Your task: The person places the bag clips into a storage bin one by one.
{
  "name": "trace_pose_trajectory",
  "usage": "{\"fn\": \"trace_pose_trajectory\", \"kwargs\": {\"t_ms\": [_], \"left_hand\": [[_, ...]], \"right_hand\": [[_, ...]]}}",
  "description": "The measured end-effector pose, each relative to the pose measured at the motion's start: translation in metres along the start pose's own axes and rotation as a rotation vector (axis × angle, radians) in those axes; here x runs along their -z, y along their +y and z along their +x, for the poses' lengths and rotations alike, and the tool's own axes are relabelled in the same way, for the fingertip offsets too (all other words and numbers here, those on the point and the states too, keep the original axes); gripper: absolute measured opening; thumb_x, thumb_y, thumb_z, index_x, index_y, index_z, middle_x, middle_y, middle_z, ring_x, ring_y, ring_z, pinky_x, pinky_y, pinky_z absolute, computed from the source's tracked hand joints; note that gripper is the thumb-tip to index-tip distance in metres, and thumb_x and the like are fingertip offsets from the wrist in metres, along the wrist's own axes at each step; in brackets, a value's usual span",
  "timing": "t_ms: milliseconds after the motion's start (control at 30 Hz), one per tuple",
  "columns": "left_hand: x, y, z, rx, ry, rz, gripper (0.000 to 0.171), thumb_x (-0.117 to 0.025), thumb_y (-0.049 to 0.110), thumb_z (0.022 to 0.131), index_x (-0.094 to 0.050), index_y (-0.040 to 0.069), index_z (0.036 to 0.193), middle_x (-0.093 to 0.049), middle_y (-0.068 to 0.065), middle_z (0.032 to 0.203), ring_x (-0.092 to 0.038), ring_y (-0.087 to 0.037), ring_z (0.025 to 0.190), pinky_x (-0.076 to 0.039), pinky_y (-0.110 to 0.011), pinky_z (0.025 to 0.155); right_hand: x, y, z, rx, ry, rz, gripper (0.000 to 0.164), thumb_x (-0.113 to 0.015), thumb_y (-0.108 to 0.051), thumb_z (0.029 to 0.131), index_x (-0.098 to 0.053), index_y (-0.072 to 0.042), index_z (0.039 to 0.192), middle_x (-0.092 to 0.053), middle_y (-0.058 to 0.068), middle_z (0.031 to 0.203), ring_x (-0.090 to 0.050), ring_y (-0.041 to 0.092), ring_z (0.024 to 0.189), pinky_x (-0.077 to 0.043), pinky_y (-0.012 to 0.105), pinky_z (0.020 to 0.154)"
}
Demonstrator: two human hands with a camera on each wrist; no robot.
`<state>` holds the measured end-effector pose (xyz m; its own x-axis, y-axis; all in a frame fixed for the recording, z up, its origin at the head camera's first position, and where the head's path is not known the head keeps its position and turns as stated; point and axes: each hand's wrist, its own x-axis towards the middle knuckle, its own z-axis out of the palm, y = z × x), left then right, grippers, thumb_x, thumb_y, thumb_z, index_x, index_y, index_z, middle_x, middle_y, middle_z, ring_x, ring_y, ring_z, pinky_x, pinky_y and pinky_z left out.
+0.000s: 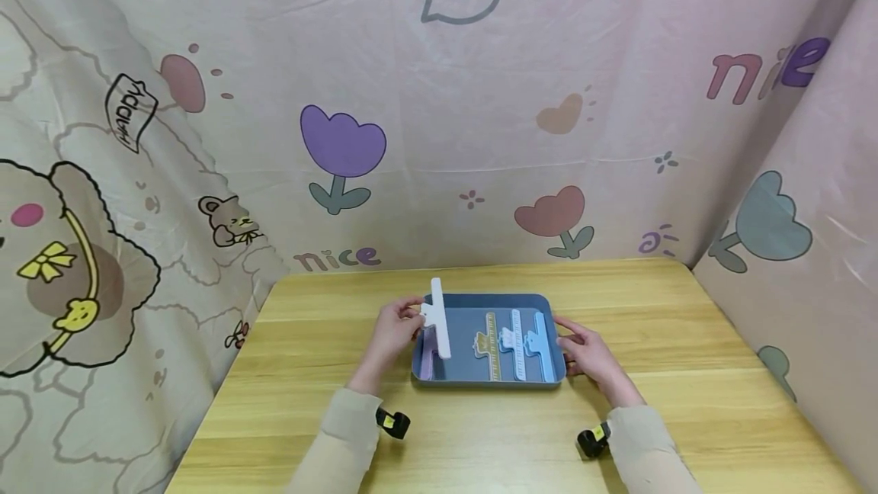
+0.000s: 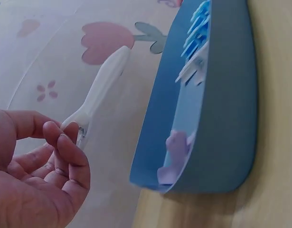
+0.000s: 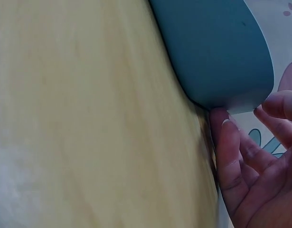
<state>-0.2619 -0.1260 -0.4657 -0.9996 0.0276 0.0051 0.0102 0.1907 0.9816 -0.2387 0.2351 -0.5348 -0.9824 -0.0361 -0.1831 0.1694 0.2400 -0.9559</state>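
Note:
A white wide-bar clip (image 1: 440,322) is raised over the left end of a blue-grey tray (image 1: 480,384), its long bar tilted. My left hand (image 1: 395,328) pinches it by its handle; the left wrist view shows thumb and fingertips meeting on the white clip (image 2: 99,88). Beneath it inside the tray lies a purple clip (image 1: 428,357). To the right are a gold-tinted clip (image 1: 491,345), a whitish clear clip (image 1: 517,341) and a blue clip (image 1: 541,345). My right hand (image 1: 588,353) holds the tray's right end, fingers against its outer wall (image 3: 221,61).
The tray rests on a wood-grain table (image 1: 274,395). A printed cloth (image 1: 439,120) hangs behind the table and at both sides. Black wrist cameras (image 1: 394,424) sit below each hand.

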Motion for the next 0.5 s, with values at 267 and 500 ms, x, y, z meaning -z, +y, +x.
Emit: {"fn": "trace_pose_trajectory", "kwargs": {"t_ms": [267,500], "left_hand": [[-0.015,-0.008,-0.004,0.015,-0.051,0.023,0.034,-0.058,-0.006,0.09,-0.061,-0.006,0.123,-0.057,-0.008,0.08,-0.051,-0.015,0.058,-0.049,-0.027,0.054],[-0.022,-0.017,-0.002,0.047,-0.089,-0.012,0.036,-0.057,-0.007,0.09,-0.058,-0.008,0.126,-0.058,-0.008,0.082,-0.052,-0.014,0.059,-0.052,-0.032,0.058]], "right_hand": [[-0.001,0.0,0.0,-0.012,0.017,-0.013,0.051,-0.053,-0.009,0.099,-0.042,-0.009,0.149,-0.059,0.026,0.121,-0.064,0.025,0.076,-0.054,0.037,0.054],[-0.001,-0.001,0.0,-0.005,0.013,-0.013,0.052,-0.054,-0.009,0.099,-0.041,-0.008,0.149,-0.059,0.028,0.121,-0.065,0.025,0.077,-0.055,0.039,0.056]]}}
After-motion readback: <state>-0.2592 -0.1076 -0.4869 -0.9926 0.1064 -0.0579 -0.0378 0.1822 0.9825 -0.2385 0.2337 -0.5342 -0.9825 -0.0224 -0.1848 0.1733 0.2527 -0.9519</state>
